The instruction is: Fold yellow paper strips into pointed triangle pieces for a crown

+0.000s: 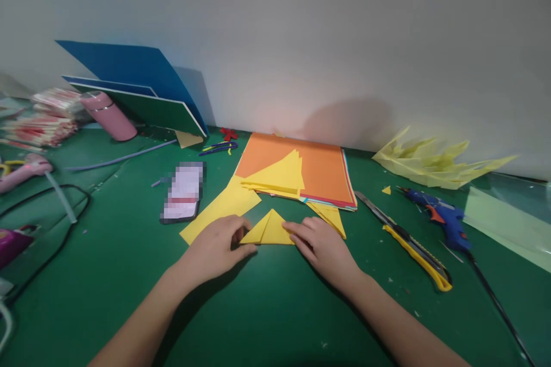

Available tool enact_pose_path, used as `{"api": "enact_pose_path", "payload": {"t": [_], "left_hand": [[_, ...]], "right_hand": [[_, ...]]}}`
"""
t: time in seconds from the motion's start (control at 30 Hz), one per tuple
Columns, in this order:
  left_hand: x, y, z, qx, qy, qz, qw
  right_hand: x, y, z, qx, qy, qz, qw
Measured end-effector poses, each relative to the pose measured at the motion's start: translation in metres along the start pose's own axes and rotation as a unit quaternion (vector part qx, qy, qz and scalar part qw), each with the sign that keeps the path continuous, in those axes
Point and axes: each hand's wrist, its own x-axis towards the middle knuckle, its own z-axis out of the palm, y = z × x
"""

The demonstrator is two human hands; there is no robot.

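Observation:
Between my hands lies a small yellow folded paper triangle [272, 230], its point away from me and a fold line running down from the top. My left hand [219, 241] is closed at its left corner, with thumb and fingers at the edge. On the right side, my right hand [321, 246] has its fingertips on the paper; its grip is partly hidden. Just beyond, several yellow folded triangles [278, 175] are stacked on orange paper sheets [321, 163]. A flat yellow paper strip [228, 203] lies behind my left hand, and another folded yellow piece [329, 216] behind my right.
A yellow utility knife [413, 249] and blue glue gun [445, 218] lie at right, before a pale yellow spiky paper piece [439, 160]. At left are a phone [184, 192], pink bottle [109, 117], blue board [124, 66], pink glue gun [30, 172] and black cord [64, 241].

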Motion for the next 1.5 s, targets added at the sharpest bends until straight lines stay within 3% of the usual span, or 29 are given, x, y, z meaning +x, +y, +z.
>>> {"api": "enact_pose_path", "payload": {"t": [0.23,0.63,0.8,1.0,1.13,1.23,1.37,1.5], "left_hand": [[0.003,0.009,0.024,0.065,0.090,-0.025,0.994],[0.003,0.010,0.029,0.107,0.129,-0.005,0.986],[0.004,0.008,0.031,0.093,0.116,-0.014,0.989],[0.004,0.006,0.029,-0.018,0.114,0.007,0.993],[0.004,0.009,0.033,-0.131,0.124,0.013,0.983],[0.003,0.013,0.038,-0.247,0.156,-0.001,0.956],[0.005,0.014,0.041,-0.409,0.184,-0.022,0.893],[0.009,0.009,0.037,-0.460,0.179,-0.043,0.868]], "right_hand": [[0.001,-0.002,0.000,0.021,-0.003,0.022,1.000],[0.002,-0.021,0.003,0.053,0.013,0.113,0.992],[0.003,-0.022,0.006,0.063,0.036,0.148,0.986],[0.007,-0.021,0.005,0.111,0.022,0.167,0.979],[0.006,-0.019,0.004,0.198,0.060,0.179,0.962],[0.006,-0.017,0.002,0.308,0.045,0.197,0.930],[0.007,-0.016,-0.001,0.407,0.049,0.241,0.880],[0.007,-0.014,-0.004,0.451,0.088,0.269,0.846]]}}
